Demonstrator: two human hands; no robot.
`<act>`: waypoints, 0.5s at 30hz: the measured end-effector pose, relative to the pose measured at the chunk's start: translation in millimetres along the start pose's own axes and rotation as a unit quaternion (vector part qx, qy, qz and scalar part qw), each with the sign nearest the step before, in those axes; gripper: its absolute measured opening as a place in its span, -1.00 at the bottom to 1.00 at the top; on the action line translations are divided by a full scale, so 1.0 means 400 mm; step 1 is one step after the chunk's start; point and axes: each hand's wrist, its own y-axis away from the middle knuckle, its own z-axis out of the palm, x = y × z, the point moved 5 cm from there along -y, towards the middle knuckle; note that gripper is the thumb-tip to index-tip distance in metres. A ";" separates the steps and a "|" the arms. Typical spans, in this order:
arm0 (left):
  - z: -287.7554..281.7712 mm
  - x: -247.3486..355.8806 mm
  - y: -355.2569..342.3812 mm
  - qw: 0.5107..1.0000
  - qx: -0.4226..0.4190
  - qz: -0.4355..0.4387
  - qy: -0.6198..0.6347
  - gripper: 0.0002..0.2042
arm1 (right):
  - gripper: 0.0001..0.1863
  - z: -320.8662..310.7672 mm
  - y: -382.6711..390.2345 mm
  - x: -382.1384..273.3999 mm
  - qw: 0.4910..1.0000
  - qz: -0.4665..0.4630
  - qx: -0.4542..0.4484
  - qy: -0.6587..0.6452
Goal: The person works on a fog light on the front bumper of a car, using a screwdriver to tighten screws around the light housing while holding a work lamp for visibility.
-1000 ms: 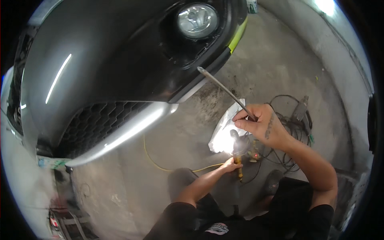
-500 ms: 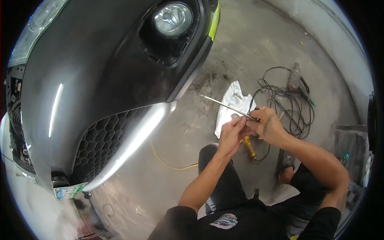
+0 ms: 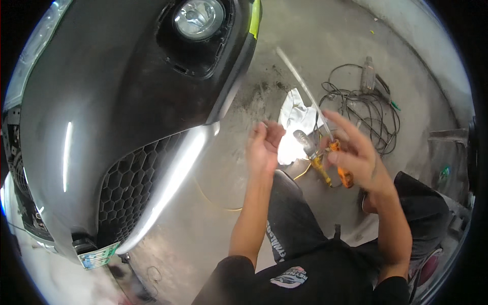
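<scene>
Head view: the fingers (image 3: 341, 125) of the right hand (image 3: 356, 155) pinch a thin pale rod (image 3: 304, 89) near its lower end, the rod slanting up and away over the concrete floor (image 3: 213, 203). The left hand (image 3: 264, 147) hangs just beside it with its fingers loosely spread and nothing in them, palm turned toward the right hand. Between the hands, lower down, lies an orange-handled tool (image 3: 338, 168) with a metal tip, next to a crumpled white cloth (image 3: 297, 114). Farther right, a tangle of dark cable (image 3: 363, 109) sprawls on the floor. To the left rises a dark grey car bumper (image 3: 117, 101) with a round fog lamp (image 3: 198, 18) and honeycomb grille (image 3: 129, 195).
</scene>
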 end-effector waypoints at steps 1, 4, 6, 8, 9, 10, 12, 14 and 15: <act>0.041 0.050 0.002 1.000 -0.001 0.028 -0.008 -0.82 | -0.43 0.014 0.027 0.003 1.000 -0.005 0.002 0.003; 0.141 0.076 -0.003 0.999 -0.031 0.042 0.007 -0.82 | -0.41 0.028 0.161 0.139 0.989 -0.003 0.005 0.149; 0.168 0.078 0.003 0.997 -0.057 0.033 0.036 -0.82 | -0.43 0.040 0.209 0.174 0.983 -0.050 0.022 0.176; 0.184 0.083 0.007 0.993 -0.088 0.022 0.076 -0.82 | -0.43 0.038 0.195 0.168 0.970 -0.104 0.014 0.217; 0.185 0.083 0.015 0.994 -0.080 0.017 0.074 -0.81 | -0.43 0.036 0.183 0.165 0.962 -0.132 0.012 0.237; 0.184 0.083 0.025 0.995 -0.073 0.012 0.073 -0.81 | -0.44 0.033 0.174 0.163 0.963 -0.129 0.016 0.236; 0.187 0.089 0.038 0.996 -0.058 0.015 0.070 -0.79 | -0.45 0.034 0.156 0.151 0.964 -0.126 0.021 0.234; 0.193 0.095 0.047 0.996 -0.046 0.030 0.068 -0.77 | -0.45 0.038 0.149 0.149 0.968 -0.127 0.026 0.213; 0.197 0.098 0.051 0.997 -0.036 0.033 0.061 -0.77 | -0.45 0.039 0.147 0.147 0.970 -0.128 0.028 0.202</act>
